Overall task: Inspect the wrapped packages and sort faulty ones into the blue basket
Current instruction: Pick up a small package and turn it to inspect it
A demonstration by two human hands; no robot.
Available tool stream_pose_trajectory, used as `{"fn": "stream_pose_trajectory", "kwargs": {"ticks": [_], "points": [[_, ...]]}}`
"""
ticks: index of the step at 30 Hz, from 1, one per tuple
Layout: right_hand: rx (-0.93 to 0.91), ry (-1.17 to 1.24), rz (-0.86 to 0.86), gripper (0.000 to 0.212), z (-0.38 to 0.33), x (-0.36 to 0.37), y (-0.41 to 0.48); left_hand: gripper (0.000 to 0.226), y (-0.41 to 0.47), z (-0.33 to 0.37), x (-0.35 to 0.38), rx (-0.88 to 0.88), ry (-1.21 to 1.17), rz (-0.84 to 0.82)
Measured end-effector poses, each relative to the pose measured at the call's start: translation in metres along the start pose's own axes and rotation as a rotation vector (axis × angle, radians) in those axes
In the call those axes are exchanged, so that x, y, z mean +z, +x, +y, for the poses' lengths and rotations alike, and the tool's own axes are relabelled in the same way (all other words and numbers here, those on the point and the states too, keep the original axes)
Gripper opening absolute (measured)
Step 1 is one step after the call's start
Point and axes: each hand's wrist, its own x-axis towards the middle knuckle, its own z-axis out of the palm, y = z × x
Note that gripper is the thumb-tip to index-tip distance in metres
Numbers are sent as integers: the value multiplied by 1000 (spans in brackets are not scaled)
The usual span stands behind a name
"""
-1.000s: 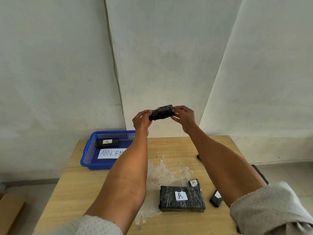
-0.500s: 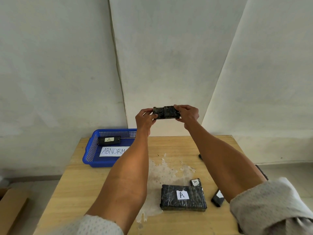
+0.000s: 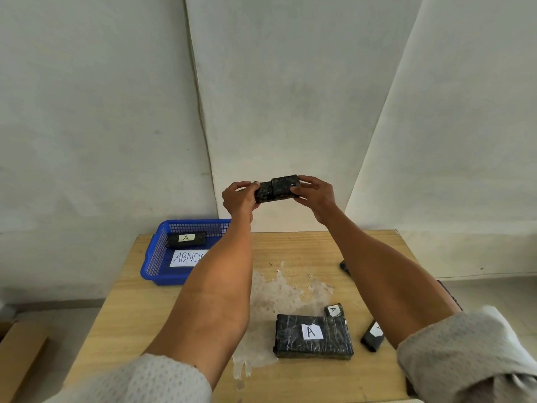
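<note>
I hold a small black wrapped package up in the air in front of the wall, above the table's far edge. My left hand grips its left end and my right hand grips its right end. The blue basket stands at the table's far left, with a paper reading "ABNOR…" and one black package labelled A inside. On the near table lie a large black package labelled A and two small labelled ones.
The wooden table has a pale worn patch in its middle. Another dark item peeks out behind my right forearm. A cardboard box sits on the floor at the left. White walls stand behind.
Both hands have turned the held package, so a broader wrapped face now points toward me. The hands stay at about the same height. Things on the table have not moved.
</note>
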Motion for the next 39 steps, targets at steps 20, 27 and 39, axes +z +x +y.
{"fn": "stream_pose_trajectory", "kwargs": {"ticks": [20, 27, 39], "points": [[67, -46, 262, 28, -7, 2, -1, 21, -11, -5, 0, -24, -187, -242], [32, -61, 346, 22, -10, 5, -5, 25, -17, -9, -2, 37, -189, -277], [-54, 42, 117, 42, -2, 0, 0, 17, -4, -2, -1, 3, -162, -190]]}}
